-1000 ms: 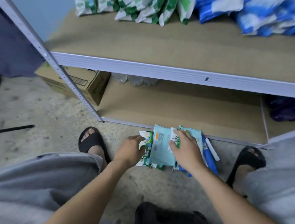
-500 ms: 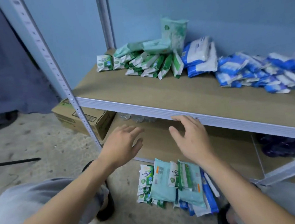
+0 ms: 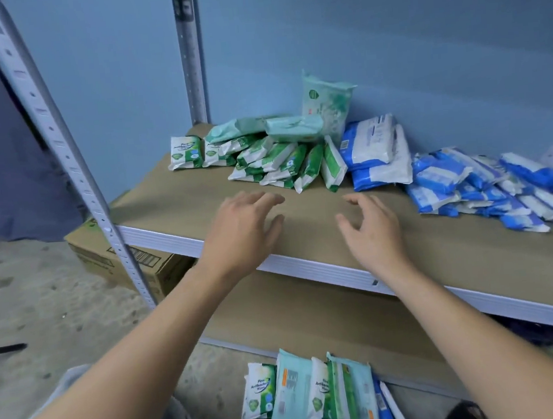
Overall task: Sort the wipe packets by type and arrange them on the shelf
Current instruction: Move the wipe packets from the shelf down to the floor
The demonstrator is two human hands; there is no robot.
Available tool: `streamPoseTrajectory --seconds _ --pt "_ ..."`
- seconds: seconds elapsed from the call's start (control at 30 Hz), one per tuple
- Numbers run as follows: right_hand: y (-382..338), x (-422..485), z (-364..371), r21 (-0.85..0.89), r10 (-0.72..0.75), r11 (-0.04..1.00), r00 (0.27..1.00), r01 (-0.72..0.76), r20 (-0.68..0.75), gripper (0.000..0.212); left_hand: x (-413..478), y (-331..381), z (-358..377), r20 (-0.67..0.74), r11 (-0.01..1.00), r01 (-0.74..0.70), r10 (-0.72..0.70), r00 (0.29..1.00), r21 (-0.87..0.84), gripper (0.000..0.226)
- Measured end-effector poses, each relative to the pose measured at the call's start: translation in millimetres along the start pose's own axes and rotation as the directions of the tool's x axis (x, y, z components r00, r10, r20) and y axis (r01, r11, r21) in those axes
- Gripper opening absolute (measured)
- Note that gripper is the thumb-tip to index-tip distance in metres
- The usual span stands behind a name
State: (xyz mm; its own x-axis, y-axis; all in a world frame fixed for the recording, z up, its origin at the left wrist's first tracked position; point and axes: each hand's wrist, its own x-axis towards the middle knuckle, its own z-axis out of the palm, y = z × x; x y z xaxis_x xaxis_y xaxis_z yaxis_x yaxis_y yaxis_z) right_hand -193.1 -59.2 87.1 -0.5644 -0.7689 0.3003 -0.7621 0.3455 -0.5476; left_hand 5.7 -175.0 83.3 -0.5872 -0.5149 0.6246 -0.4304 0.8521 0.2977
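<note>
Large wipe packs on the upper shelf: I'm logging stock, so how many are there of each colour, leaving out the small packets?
Mint-green large packs: 3
Blue-and-white large packs: 2
Total: 5

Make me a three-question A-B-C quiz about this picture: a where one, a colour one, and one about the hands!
1. Where is the cardboard box? A on a chair; B on the floor; C in a hand.
2. What colour is the upright packet by the wall? A red; B black; C pale green.
3. The left hand and right hand are: A open and empty; B holding packets; C holding the box.
Answers: B, it rests on the floor; C, pale green wrapper; A, fingers loose, gripping nothing.
</note>
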Motion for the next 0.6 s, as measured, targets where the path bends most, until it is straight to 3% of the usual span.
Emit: streamPoseTrajectory --seconds 0.13,0.3,0.6 --pt "5.7 31.0 14.8 0.021 0.003 1.0 0.995 -0.001 -0.104 0.043 29.8 -11.6 14.7 -0.129 0.996 0.089 -0.091 0.988 -0.021 0.018" --pt "6.1 70.0 29.9 0.038 -0.039 0.998 0.983 0.046 -0.178 0.043 58.1 -32.0 34.3 -0.155 0.978 0.195 -0.204 0.967 -0.071 0.021" --pt "12.8 105.8 36.0 -0.056 -0.073 0.996 0.975 0.063 -0.209 0.017 85.5 -54.4 67.9 -0.134 0.941 0.301 -0.322 0.937 -0.157 0.02"
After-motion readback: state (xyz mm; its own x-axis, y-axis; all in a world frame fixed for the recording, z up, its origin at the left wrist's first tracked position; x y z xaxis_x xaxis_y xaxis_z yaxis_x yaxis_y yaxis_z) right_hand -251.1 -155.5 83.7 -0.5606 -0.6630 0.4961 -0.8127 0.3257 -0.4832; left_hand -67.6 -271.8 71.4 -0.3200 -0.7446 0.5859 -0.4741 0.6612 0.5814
